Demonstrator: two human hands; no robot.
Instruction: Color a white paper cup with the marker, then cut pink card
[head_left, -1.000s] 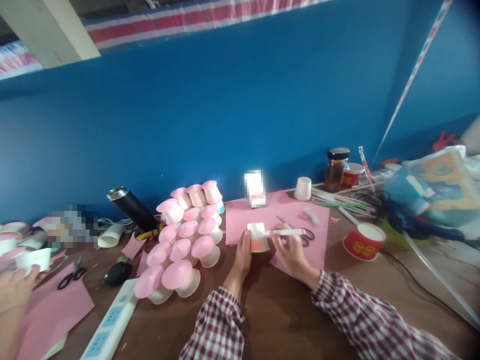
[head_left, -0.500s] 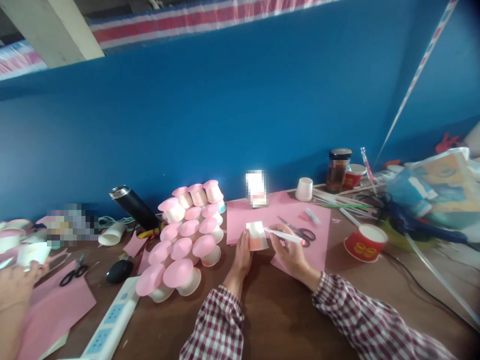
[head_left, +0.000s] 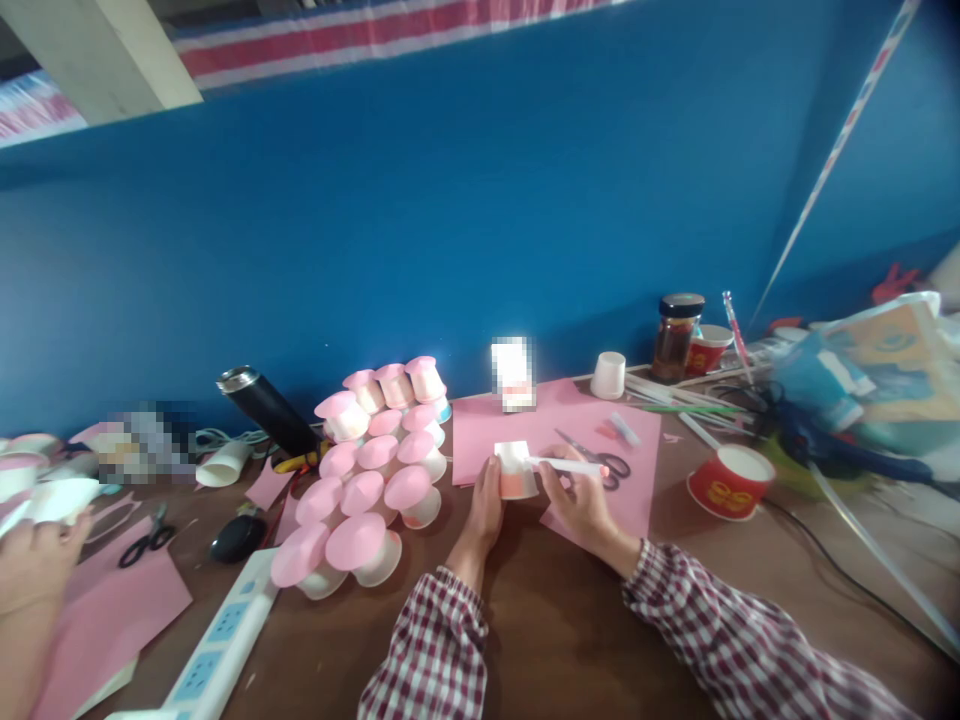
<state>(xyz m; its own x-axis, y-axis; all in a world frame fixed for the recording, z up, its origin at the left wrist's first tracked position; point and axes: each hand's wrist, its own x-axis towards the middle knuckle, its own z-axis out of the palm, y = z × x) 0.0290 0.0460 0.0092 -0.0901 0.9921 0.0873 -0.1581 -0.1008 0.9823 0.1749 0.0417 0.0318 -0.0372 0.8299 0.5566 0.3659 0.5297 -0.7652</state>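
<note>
Power strip (head_left: 216, 642) (white), lidded jar (head_left: 673, 348)

Cup (head_left: 515, 474) between clustered cups (head_left: 362, 493) and bowl (head_left: 731, 497)

Pen (head_left: 576, 467) flatter than just before

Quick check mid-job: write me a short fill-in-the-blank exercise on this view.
1. The left hand holds a paper ____.
2. The white pen is in the person's ____ hand.
3. The scissors just beyond the pen lie on ____ paper.
4. The bowl with yellow print is ____ outside.

Missing words: cup; right; pink; red.
</note>
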